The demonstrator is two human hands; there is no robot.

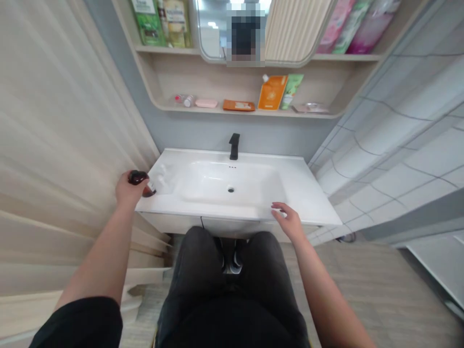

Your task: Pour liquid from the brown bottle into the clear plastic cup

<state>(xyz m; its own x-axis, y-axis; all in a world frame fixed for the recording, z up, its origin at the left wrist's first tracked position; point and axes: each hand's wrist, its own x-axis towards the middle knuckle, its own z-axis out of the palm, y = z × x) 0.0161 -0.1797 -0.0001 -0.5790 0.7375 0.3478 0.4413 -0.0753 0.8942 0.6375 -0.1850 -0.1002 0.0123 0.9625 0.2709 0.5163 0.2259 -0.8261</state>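
Observation:
At the left end of the white counter, my left hand [129, 189] is wrapped round a dark brown bottle [148, 190] with a pale label. The bottle stands or hovers at the counter's left edge; whether it touches the surface I cannot tell. Right beside it is a clear, crumpled-looking plastic item [164, 179], too faint to name. Over the front right rim of the white sink [203, 193], my right hand [288, 218] is held with fingers apart and nothing in them.
A black faucet [234, 146] rises behind the basin. Above, a wall shelf [203, 112] carries an orange pouch [271, 93], a green tube [292, 91], an orange pack [239, 105] and a pink bar [206, 103]. A curtain [72, 121] hangs close on the left; a tiled wall [391, 145] stands right.

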